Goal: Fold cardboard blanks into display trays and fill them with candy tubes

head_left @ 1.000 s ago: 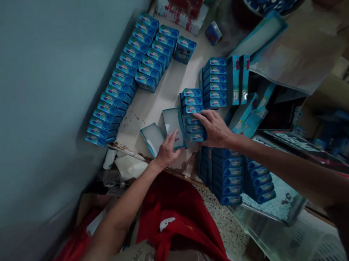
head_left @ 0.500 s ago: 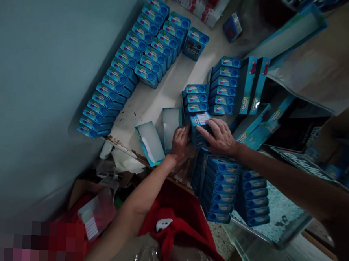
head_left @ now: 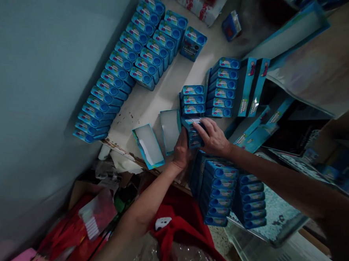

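Note:
Both hands are at a small stack of blue candy boxes (head_left: pixel 195 141) near the table's front edge. My right hand (head_left: pixel 214 137) lies over the stack's right side, fingers curled across its top beside a white label. Pressed along the left side is my left hand (head_left: pixel 181 148), its fingertips partly hidden by the boxes. Just beyond, three more candy boxes (head_left: pixel 193 99) stand in a row. A fuller row of the same boxes (head_left: pixel 224 83) is to its right. Two open blue cartons with white insides, one nearer (head_left: pixel 149 145) and one beside it (head_left: pixel 169 130), lie left of my hands.
Long rows of blue boxes (head_left: pixel 114 81) line the wall side, with a single box (head_left: pixel 193 44) beside them. Packed trays (head_left: pixel 219 192) stand at the front right, by a clear plastic crate (head_left: pixel 273 252). Flat blue cartons (head_left: pixel 248 87) stand at right.
The stack between my hands has tipped and sunk slightly, showing several box ends. My left hand has turned, its fingers now reaching up along the stack's side. The view has shifted a little.

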{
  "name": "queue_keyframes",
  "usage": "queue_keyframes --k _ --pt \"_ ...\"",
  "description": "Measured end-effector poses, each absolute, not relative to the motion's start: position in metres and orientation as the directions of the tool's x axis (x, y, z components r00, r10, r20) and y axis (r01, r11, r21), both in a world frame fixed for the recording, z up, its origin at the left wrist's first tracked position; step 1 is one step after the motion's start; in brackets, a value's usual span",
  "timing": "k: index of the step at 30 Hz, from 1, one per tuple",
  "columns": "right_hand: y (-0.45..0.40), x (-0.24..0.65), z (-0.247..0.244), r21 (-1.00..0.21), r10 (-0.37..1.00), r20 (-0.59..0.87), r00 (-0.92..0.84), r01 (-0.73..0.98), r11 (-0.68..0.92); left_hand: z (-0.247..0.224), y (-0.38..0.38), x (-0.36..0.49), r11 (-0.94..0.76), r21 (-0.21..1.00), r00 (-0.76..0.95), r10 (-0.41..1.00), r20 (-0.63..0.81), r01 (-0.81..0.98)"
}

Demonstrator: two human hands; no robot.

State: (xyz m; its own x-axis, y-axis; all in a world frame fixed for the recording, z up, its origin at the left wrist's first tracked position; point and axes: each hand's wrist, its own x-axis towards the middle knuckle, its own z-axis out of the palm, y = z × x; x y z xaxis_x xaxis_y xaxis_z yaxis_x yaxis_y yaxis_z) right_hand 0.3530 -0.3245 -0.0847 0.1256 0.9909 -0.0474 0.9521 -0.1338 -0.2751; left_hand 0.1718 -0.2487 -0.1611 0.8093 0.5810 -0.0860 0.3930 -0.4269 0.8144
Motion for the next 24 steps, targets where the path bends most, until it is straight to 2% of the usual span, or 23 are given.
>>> queue_keyframes --k 6,11,15,18,21,24 --pt "-0.328 0.349 -0.080 -0.265 0.954 -0.170 0.247 0.921 -0.285 -0.158 -0.237 0.177 -0.535 0.732 0.842 0.530 -0.099 0.423" --pt "-0.335 0.340 -0.078 -0.210 0.935 -0.192 0.298 0.918 -0.336 -0.151 -0.225 0.172 -0.554 0.757 0.880 0.471 -0.058 0.346" --pt "-0.333 0.335 -0.069 -0.169 0.937 -0.216 0.274 0.935 -0.312 -0.148 -0.220 0.172 -0.581 0.712 0.862 0.502 -0.069 0.395" --pt "-0.322 0.337 -0.062 -0.157 0.939 -0.228 0.259 0.942 -0.298 -0.152 -0.211 0.177 -0.585 0.717 0.889 0.446 -0.106 0.379" --pt "-0.308 0.343 -0.066 -0.185 0.937 -0.254 0.241 0.938 -0.292 -0.163 -0.202 0.184 -0.606 0.701 0.902 0.411 -0.129 0.376" --pt "-0.299 0.351 -0.080 -0.212 0.947 -0.238 0.215 0.940 -0.267 -0.171 -0.203 0.190 -0.592 0.686 0.874 0.465 -0.139 0.424"
